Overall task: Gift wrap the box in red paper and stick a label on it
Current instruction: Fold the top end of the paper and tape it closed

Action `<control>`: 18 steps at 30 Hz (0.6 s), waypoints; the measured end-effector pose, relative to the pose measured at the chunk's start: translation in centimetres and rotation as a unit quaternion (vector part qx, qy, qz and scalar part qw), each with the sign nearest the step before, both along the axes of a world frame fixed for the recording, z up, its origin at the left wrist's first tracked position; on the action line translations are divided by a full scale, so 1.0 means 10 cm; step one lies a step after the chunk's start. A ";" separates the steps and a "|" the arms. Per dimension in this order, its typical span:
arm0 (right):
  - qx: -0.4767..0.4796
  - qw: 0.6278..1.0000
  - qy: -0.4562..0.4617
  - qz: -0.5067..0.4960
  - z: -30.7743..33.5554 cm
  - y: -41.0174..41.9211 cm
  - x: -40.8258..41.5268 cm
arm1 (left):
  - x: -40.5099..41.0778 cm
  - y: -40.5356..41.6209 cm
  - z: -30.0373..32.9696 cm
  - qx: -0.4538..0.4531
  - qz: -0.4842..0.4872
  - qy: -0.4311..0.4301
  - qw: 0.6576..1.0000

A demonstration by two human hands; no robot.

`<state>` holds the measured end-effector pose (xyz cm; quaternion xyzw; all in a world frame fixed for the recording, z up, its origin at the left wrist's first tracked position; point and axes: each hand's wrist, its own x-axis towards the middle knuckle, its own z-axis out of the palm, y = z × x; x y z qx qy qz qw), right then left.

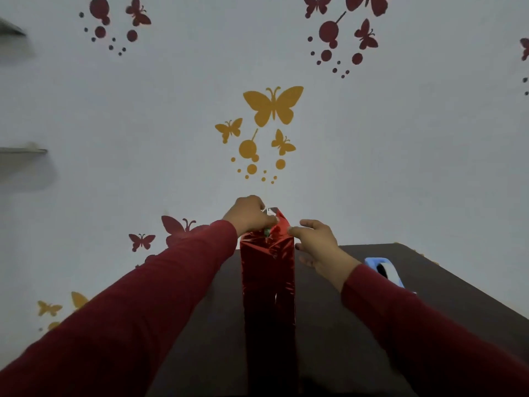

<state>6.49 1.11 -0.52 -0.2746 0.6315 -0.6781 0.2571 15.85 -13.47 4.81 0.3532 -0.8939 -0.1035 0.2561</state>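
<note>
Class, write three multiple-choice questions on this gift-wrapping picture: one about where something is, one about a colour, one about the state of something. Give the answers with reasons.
1. Where is the tape dispenser?
A. On the table to the right of the wrapped box
B. On top of the box
C. In the left hand

2. What colour is the paper on the box?
A. Gold
B. Shiny red
C. Blue

3. What is the left hand doing?
A. Lying flat on the table
B. Hanging idle
C. Pinching the paper at the top end of the box

Answers: 1 A, it sits on the table behind the right hand. 2 B, the foil is red. 3 C, its fingers close on the fold.
</note>
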 end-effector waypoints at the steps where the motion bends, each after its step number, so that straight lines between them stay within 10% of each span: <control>1: 0.002 1.000 -0.001 -0.001 0.02 -0.07 0.01 | -0.04 -0.02 -0.02 0.007 -0.001 0.007 1.000; 18: 0.026 0.994 -0.093 0.055 0.15 -0.16 0.06 | 0.02 -0.26 -0.35 0.106 -0.003 0.263 0.959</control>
